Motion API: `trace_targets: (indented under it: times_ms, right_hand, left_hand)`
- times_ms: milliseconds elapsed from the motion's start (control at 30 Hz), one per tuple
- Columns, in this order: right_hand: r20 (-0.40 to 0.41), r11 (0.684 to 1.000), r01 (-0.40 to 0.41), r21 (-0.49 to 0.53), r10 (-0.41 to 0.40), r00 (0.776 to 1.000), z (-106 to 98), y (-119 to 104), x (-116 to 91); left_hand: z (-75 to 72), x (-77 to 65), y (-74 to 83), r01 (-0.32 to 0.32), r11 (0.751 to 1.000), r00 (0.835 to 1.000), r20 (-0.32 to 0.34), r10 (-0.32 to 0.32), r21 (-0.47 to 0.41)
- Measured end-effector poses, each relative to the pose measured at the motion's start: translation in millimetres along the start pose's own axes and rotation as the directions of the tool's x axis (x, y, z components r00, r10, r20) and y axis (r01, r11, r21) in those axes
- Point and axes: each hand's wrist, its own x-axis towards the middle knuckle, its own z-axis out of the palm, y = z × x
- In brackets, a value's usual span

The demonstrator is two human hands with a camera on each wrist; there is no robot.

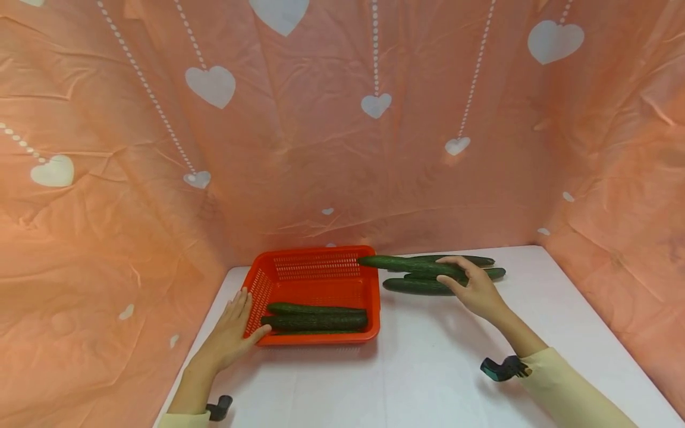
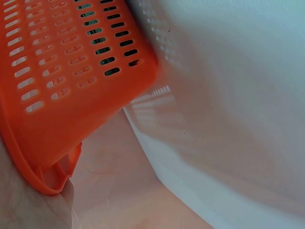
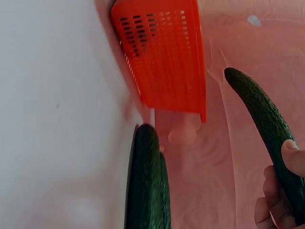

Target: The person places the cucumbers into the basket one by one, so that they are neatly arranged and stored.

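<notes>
My right hand (image 1: 477, 291) grips a dark green cucumber (image 1: 393, 263), thumb on one side and fingers curled on the other. In the right wrist view this cucumber (image 3: 259, 109) is raised off the table, its free end angled toward the basket. Other cucumbers (image 1: 417, 286) lie in a group beneath it, right of the basket. The orange-red plastic basket (image 1: 321, 339) holds several cucumbers (image 1: 320, 322) along its front side. With fingers straight, my left hand (image 1: 227, 333) rests on the basket's left rim, thumb at the front left corner.
A white table (image 1: 428, 368) carries everything. Behind and on both sides hangs a pink-orange cloth (image 1: 321, 148) with pale hearts. The basket's slotted side wall (image 2: 71, 62) stands on the table, near its left edge.
</notes>
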Motion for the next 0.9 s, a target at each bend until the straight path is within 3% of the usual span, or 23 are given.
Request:
trace_targets:
  times_ms: [633,900]
  right_hand:
    - [0.064,0.988,0.14,0.059,-0.143,0.988,55,-45,36]
    - [0.129,0.984,0.139,0.115,-0.153,0.98,86,-64,46]
  left_hand:
    - [-1.6,-0.1,1.6,0.012,1.0,1.0,0.012,-0.012,0.017]
    - [-1.8,-0.5,1.9,0.006,1.0,1.0,0.01,-0.006,0.008]
